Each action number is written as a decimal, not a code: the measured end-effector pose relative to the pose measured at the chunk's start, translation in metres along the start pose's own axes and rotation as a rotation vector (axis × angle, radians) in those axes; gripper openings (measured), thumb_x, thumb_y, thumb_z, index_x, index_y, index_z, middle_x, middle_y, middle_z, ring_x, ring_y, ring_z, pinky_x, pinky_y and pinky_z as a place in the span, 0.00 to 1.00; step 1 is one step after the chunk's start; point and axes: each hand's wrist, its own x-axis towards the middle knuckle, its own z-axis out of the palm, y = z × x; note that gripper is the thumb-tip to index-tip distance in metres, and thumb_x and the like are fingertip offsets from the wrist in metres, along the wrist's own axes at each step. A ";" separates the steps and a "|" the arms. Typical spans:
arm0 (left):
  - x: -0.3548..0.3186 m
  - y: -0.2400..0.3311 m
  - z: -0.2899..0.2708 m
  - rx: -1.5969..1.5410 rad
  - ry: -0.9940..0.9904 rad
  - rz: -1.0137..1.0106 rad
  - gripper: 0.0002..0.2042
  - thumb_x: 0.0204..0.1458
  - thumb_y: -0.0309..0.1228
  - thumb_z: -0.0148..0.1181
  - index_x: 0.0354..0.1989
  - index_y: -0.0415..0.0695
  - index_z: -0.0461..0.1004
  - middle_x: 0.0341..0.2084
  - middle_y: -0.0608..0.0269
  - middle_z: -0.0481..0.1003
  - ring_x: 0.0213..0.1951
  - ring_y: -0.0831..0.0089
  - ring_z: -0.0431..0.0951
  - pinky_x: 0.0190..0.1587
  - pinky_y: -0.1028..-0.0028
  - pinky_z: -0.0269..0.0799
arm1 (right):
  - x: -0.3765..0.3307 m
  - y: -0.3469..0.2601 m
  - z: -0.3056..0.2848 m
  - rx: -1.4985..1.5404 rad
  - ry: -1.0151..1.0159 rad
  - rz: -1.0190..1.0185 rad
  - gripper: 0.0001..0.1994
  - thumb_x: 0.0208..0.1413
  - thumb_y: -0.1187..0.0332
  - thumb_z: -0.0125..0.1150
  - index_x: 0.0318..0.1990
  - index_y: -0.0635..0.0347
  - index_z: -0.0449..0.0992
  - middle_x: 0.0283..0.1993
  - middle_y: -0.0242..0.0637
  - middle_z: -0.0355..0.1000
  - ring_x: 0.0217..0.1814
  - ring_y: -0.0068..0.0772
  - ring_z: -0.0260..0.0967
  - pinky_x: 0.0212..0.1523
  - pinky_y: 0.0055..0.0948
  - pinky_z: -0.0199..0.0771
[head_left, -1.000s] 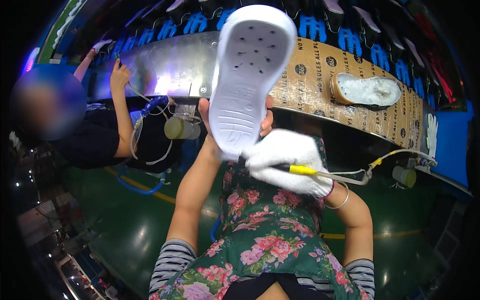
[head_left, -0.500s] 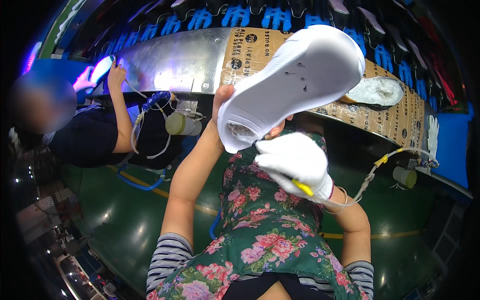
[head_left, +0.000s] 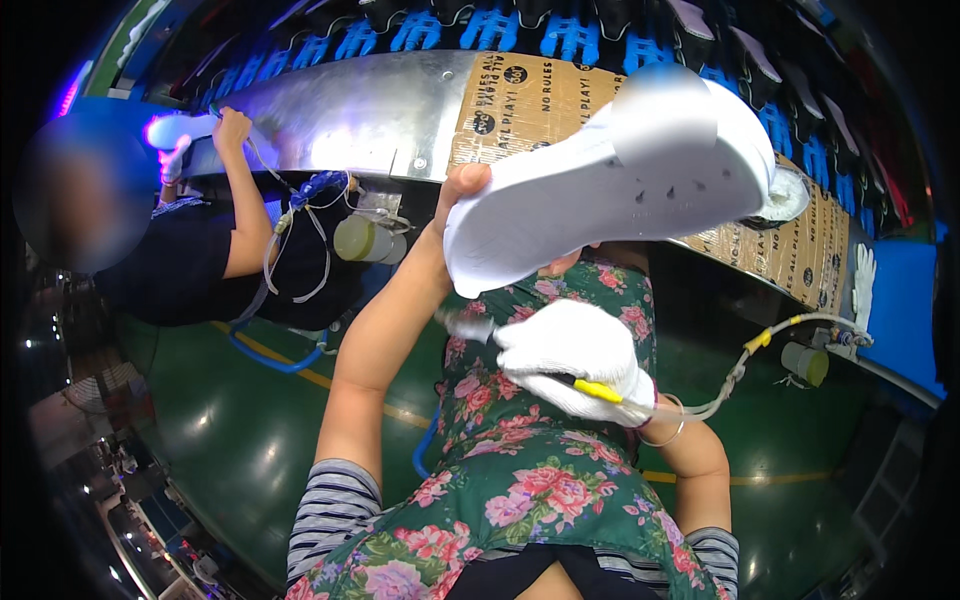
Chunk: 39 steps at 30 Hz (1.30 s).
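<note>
My bare left hand [head_left: 458, 196] grips a white shoe sole [head_left: 560, 205], thumb at its near left end and fingers underneath. The sole is held tilted above the bench's front edge, its inner face with several small dark marks towards me. My right hand [head_left: 578, 358], in a white knitted glove, is closed around a brush [head_left: 468, 326] whose bristles are blurred. A clear tube [head_left: 715, 400] with yellow fittings runs from that hand to the right. The brush is below the sole's near end, apart from it.
Brown printed cardboard [head_left: 520, 105] covers part of the metal bench [head_left: 350, 110]. A container of white stuff [head_left: 790, 193] is partly hidden behind the sole. Blue racks [head_left: 490, 28] line the back. At left a co-worker's hand [head_left: 232, 130] works on another sole. A white glove [head_left: 863, 280] lies far right.
My right hand has drawn the brush down and left, away from the sole's near end. The sole has turned and shifted right, now covering more of the container behind it.
</note>
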 end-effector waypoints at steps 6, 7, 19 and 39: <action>0.005 -0.007 -0.002 -0.078 0.021 0.109 0.60 0.44 0.76 0.59 0.70 0.29 0.62 0.47 0.33 0.72 0.34 0.55 0.77 0.28 0.65 0.70 | 0.006 -0.001 -0.009 -0.124 0.164 0.139 0.11 0.49 0.77 0.78 0.41 0.56 0.88 0.44 0.40 0.86 0.46 0.40 0.84 0.48 0.36 0.83; 0.005 -0.009 -0.003 -0.123 0.021 0.125 0.60 0.44 0.76 0.60 0.70 0.29 0.62 0.48 0.32 0.72 0.35 0.54 0.78 0.29 0.64 0.72 | 0.007 0.000 -0.008 -0.165 0.128 0.067 0.12 0.49 0.77 0.78 0.42 0.55 0.88 0.44 0.41 0.86 0.46 0.41 0.84 0.49 0.36 0.82; -0.002 -0.012 -0.012 -0.157 0.125 0.150 0.59 0.44 0.77 0.59 0.68 0.29 0.63 0.48 0.36 0.71 0.33 0.55 0.77 0.28 0.62 0.70 | 0.007 -0.001 -0.002 0.133 0.043 0.128 0.11 0.51 0.74 0.79 0.42 0.53 0.89 0.46 0.37 0.86 0.45 0.37 0.84 0.48 0.33 0.83; -0.019 -0.052 0.014 -0.393 0.275 0.128 0.45 0.59 0.63 0.54 0.76 0.38 0.60 0.56 0.34 0.73 0.49 0.42 0.80 0.47 0.46 0.80 | 0.051 0.034 -0.091 -0.674 0.448 -0.200 0.13 0.47 0.80 0.76 0.42 0.60 0.86 0.45 0.46 0.84 0.43 0.45 0.83 0.44 0.37 0.81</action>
